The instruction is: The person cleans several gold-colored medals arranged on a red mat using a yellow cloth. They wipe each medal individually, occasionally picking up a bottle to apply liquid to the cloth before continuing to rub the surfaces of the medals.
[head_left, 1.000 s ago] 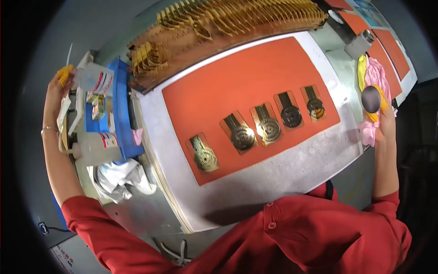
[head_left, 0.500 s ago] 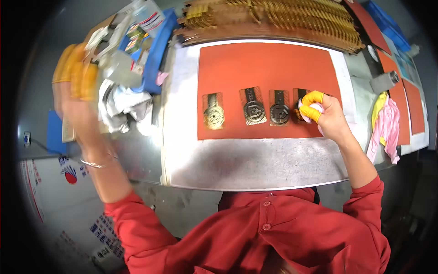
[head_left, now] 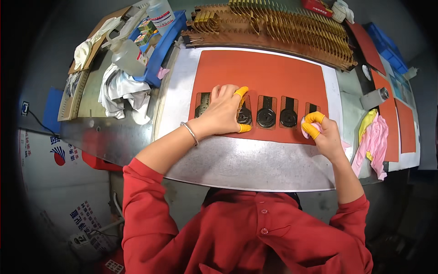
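Note:
On the orange-red mat (head_left: 260, 68) lies a row of several thin metal plates, each with a round dark emblem and a dark band. My left hand (head_left: 221, 109) reaches over the second metal plate from the left (head_left: 245, 116); its thumb and index finger, in yellow finger cots, span that plate from end to end. The leftmost plate (head_left: 200, 107) is partly covered by this hand. My right hand (head_left: 327, 137), also in yellow cots, is closed on a folded pink cloth (head_left: 305, 128) at the rightmost plate (head_left: 312, 108), whose lower part is hidden.
Behind the mat stands a brown rack (head_left: 273, 36) of upright gold plates. To the left are a blue tray (head_left: 157, 61), a pump bottle (head_left: 127, 57) and white cloths (head_left: 123, 93). A grey bottle (head_left: 374, 98) and a pink cloth (head_left: 376, 137) lie right.
My left hand has come from the far left down onto the second plate. The right hand keeps its pinch on the pink cloth near the rightmost plates. The whole view has shifted slightly.

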The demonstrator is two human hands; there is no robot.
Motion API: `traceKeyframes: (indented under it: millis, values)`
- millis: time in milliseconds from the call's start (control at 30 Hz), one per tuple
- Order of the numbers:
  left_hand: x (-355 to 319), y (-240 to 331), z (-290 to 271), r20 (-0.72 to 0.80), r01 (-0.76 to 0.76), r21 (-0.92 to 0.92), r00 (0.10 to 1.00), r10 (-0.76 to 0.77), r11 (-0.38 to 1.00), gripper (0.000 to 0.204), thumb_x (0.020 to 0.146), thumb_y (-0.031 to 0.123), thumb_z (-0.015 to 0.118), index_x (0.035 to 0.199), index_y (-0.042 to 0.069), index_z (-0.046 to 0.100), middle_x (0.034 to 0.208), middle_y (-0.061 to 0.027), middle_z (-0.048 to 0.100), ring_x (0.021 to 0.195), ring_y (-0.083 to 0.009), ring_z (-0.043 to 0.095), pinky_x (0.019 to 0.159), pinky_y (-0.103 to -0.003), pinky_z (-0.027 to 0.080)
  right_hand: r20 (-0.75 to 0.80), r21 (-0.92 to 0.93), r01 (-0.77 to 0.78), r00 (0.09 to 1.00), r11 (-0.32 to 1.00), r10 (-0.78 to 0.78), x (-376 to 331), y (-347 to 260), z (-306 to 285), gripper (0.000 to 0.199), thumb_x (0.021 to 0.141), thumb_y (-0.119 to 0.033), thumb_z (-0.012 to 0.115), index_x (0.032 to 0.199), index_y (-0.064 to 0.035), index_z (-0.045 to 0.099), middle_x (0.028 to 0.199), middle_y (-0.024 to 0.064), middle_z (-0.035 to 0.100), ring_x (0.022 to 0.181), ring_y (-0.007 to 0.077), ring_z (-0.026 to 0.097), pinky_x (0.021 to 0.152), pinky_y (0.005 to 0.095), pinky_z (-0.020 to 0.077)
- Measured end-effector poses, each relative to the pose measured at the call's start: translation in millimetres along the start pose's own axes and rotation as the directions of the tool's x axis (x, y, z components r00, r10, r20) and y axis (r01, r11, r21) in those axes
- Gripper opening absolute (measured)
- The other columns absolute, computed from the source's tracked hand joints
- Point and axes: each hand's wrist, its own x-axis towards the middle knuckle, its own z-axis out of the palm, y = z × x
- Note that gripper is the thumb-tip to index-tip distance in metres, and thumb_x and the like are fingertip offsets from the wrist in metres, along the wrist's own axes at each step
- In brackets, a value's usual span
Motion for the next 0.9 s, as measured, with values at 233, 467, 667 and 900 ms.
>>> traceKeyframes:
  millis: [233,467,667,900]
  values:
    - [-11.4,-23.8,-17.0,-0.090,-0.036,-0.009,0.995,0.035,0.999,0.086,0.061,0.032,0.079,0.129,0.002,0.038,0.113,-0.0149,0.048,0.108,-0.0308,0.045,0.104,-0.049,0.021,0.085,-0.401,0.144,0.989,0.905,-0.119,49.5,-24.8,44.8,0.017,0.083,-0.016,0.061,0.086,0.0009,0.058,0.077,0.0148,0.063,0.071,0.0289,0.062,0.064,0.0348,0.0466]
    - [-49.5,-89.3,-34.2,-0.623,0.128,-0.239,0.740,-0.253,0.963,0.038,0.080,0.012,0.065,0.115,0.001,0.055,0.101,-0.0119,0.061,0.095,-0.0237,0.057,0.086,-0.032,0.042,0.199,-0.589,0.207,0.974,0.781,-0.108,107.4,-8.2,119.1,0.022,0.078,-0.020,0.065,0.086,0.0011,0.062,0.080,0.0191,0.063,0.071,0.0336,0.061,0.064,0.0412,0.0477]
    - [-59.4,-111.2,-30.1,-0.616,0.161,-0.340,0.706,-0.349,0.927,0.026,0.083,0.003,0.058,0.109,-0.001,0.060,0.094,-0.0101,0.065,0.086,-0.0182,0.062,0.080,-0.029,0.047,0.188,-0.743,0.203,0.978,0.638,-0.091,117.1,5.5,140.5,0.018,0.080,-0.017,0.062,0.083,-0.0002,0.062,0.078,0.0175,0.062,0.070,0.0344,0.060,0.063,0.0438,0.0471]
    - [-59.0,-110.6,-25.7,-0.603,0.167,-0.350,0.713,-0.358,0.922,0.024,0.082,0.005,0.061,0.105,0.000,0.062,0.090,-0.0125,0.065,0.082,-0.0205,0.063,0.078,-0.029,0.048,0.232,-0.825,0.268,0.963,0.497,-0.134,109.2,4.9,145.1,0.013,0.080,-0.013,0.060,0.081,-0.0003,0.062,0.077,0.0186,0.061,0.069,0.0369,0.059,0.062,0.0449,0.0471]
